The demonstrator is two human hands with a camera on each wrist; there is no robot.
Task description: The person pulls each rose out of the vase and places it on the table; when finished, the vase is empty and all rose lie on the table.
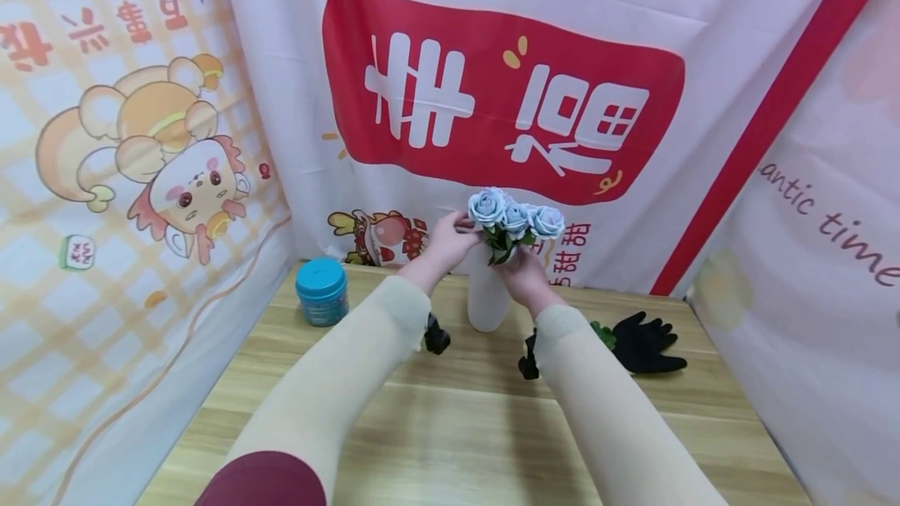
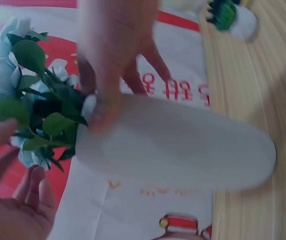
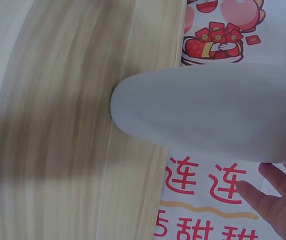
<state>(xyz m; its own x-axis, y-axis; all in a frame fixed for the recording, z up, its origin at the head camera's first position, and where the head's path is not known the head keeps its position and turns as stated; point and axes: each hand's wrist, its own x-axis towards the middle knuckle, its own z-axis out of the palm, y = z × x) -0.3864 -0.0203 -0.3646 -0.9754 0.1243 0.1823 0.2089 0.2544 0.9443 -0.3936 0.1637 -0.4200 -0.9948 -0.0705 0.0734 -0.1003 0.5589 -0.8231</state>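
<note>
A tall white vase (image 1: pixel 487 307) stands on the wooden table near the back wall, with light blue artificial roses (image 1: pixel 516 219) and green leaves (image 2: pixel 58 123) at its mouth. My right hand (image 1: pixel 526 276) holds the vase near its rim; in the left wrist view its thumb (image 2: pixel 99 112) lies over the rim. In the right wrist view some of its fingers (image 3: pixel 263 195) extend past the vase's side. To the left of the blooms, my left hand (image 1: pixel 450 244) has its fingers loosely bent around the bouquet's side, and the thumb comes close to a leaf.
A tub with a blue lid (image 1: pixel 322 291) sits at the table's back left. On the right lies a black glove (image 1: pixel 643 343) beside a small green thing (image 1: pixel 603 333). A printed cloth wall (image 1: pixel 295 100) rises right behind the vase.
</note>
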